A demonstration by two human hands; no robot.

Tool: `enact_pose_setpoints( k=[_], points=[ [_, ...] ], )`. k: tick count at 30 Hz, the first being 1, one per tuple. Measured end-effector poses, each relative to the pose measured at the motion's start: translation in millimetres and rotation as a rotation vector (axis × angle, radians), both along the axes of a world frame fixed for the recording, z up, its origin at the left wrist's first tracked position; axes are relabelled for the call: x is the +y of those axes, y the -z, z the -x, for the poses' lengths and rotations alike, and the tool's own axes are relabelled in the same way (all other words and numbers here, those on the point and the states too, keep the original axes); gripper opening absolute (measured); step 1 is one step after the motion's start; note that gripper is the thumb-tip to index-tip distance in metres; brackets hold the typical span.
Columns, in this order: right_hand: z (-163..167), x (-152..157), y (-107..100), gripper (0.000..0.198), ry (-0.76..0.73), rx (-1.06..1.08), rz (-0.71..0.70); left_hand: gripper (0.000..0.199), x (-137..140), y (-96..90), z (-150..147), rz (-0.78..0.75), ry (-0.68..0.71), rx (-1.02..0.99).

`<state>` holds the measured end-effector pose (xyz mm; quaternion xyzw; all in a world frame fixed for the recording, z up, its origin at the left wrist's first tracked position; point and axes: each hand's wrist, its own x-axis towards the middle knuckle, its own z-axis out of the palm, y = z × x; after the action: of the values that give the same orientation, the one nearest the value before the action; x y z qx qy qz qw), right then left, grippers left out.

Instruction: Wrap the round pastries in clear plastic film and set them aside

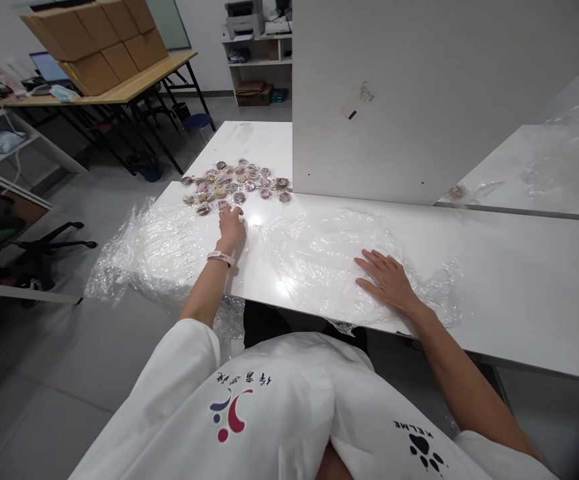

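My left hand (pixel 232 229) rests at the near edge of a pile of small round individually wrapped pieces (pixel 229 179), brown, pink and tan in clear wrappers. Its fingers are bent and somewhat apart, with the tips by a pinkish piece (pixel 223 205); no piece shows clearly between them. My right hand (pixel 387 280) lies flat with spread fingers on a clear plastic bag or sheet (pixel 314 257) laid across the white table. Left of my left wrist, more crinkled clear plastic (pixel 164 247) is heaped in layers and hangs over the table's edge.
A tall white panel (pixel 369 100) stands along the far side of the white table (pixel 509 280). Behind the panel, at right, lie more clear plastic (pixel 569 160) and a brown wrapped piece (pixel 457 192). Cardboard boxes (pixel 104 47) stand on a wooden table at back left.
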<state>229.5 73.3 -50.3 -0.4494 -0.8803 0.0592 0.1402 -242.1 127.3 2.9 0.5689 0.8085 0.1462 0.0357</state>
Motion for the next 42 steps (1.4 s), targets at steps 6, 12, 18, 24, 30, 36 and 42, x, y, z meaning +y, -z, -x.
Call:
enact_pose_setpoints(
  k=[6,12,18,24,30,36,42],
  points=[
    [-5,5,-7,0.053,-0.027,0.047,0.078,0.052,11,-5.1,3,0.186,0.076,0.194],
    [-3,3,-3,0.057,-0.022,0.017,0.016,0.049,-2,-27.4,11,0.308,-0.016,0.224],
    [-3,3,-2,0.055,-0.016,0.031,-0.003,0.056,-28,-58.4,-49,-0.166,0.18,-0.117],
    [-3,5,3,0.055,-0.015,0.038,-0.018,0.044,-92,-12.3,-196,-0.185,0.905,-0.601],
    [-1,-8,-16,0.054,0.067,0.025,-0.036,0.041,-96,6.5,-205,0.052,0.842,-0.235],
    [26,-77,-57,0.065,-0.193,0.096,-0.052,0.06,-100,25.3,-172,0.123,0.683,-0.168],
    [62,-124,-36,0.028,-0.275,0.153,-0.083,0.05,-109,24.4,-181,-0.091,0.863,-0.17]
  ],
)
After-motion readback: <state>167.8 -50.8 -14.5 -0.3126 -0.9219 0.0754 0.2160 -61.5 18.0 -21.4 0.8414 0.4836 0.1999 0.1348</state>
